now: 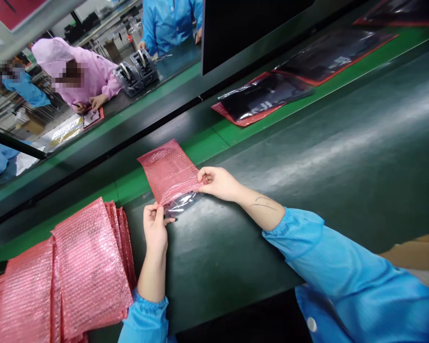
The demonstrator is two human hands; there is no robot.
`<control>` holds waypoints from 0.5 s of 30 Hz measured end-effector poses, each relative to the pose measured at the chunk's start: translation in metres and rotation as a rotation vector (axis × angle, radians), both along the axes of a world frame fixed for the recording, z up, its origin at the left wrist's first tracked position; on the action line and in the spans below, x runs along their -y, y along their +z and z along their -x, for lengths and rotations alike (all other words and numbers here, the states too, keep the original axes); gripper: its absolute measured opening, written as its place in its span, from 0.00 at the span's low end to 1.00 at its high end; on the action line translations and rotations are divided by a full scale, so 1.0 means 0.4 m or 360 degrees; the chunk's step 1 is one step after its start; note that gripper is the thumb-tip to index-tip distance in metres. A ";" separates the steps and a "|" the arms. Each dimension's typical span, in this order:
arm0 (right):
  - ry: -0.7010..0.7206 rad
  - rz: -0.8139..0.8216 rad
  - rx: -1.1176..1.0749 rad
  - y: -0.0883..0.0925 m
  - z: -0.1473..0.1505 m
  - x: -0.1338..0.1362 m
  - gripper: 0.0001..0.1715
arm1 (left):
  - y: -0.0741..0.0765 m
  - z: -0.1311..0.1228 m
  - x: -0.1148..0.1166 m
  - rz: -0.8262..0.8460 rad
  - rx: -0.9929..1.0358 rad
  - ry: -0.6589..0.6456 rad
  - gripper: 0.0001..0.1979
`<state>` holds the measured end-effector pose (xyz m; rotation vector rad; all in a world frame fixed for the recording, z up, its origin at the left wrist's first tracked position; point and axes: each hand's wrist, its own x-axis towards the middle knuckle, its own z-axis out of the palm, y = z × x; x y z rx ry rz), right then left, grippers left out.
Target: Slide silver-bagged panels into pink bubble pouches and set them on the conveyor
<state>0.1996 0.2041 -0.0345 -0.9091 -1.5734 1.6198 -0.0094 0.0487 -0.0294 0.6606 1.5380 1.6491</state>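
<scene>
Blue sleeves (343, 276) cross the dark bench (218, 257); left hand (155, 228) and right hand (219, 183), apart, pinch 1 pink bubble bag (169, 171).

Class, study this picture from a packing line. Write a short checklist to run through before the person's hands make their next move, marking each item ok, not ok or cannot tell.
1. Left hand pinches the near corner of the pink bubble bag: ok.
2. Right hand pinches the bag's other side: ok.
3. Dark item in clear film fully inside the bag: not ok, part sticks out at the open end.
4. Bag free of tears: cannot tell.
5. Stack of spare bags close beside the left arm: ok.
6. Bag apart from the wrapped packs further along the belt: ok.
</scene>
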 end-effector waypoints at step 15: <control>0.0423 0.0506 -0.0016 0.032 0.000 0.054 0.46 | 0.011 0.002 -0.004 -0.0073 0.0407 0.0182 0.35</control>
